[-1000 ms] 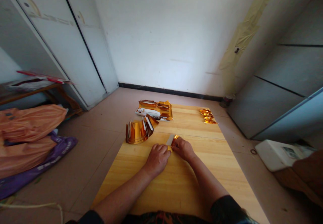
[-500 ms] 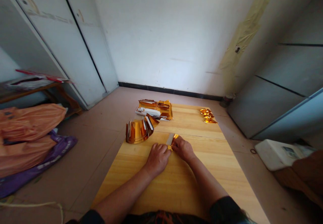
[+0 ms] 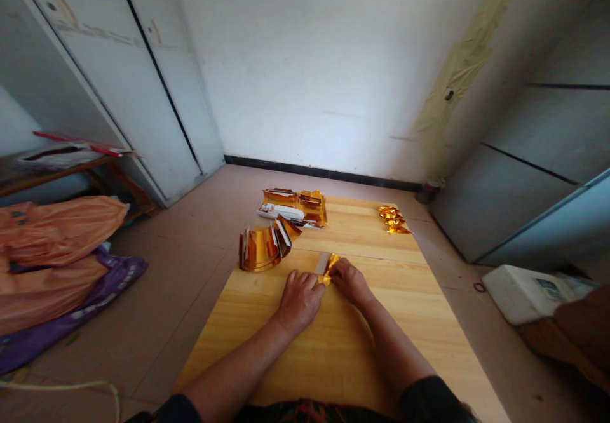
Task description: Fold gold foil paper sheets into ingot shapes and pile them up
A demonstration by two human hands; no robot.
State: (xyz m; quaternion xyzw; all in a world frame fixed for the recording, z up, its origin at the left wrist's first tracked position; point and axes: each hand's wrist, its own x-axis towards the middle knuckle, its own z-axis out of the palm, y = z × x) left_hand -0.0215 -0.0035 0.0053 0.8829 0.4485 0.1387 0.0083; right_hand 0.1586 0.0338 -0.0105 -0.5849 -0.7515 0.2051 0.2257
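While I look down through the head camera, both hands work at the gold foil piece [image 3: 332, 263], below the centre of the frame and slightly right of it. My left hand [image 3: 301, 299] has its fingers bent over the lower left end, gripping it; my right hand [image 3: 350, 280] pinches the right side, though its knuckles hide the exact contact. A pale strip [image 3: 322, 262] lies just above the left fingers, next to the gold, and I cannot tell whether it is the foil's own backing or a separate bit. I judge the step in hand to be a fold. To do it well, I would let the left anchor its end against the wooden table [image 3: 381, 340] while the right lines up the edge before creasing. Light, even pressure should suit such thin stuff, since a hard pinch could wrinkle it or tear a corner. I would also keep well clear of the curved stack of gold sheets [image 3: 260, 248] left of centre, the second pile [image 3: 312, 202] above it, and the shaped gold pieces [image 3: 393, 222] right of centre, which a stray knuckle might scatter
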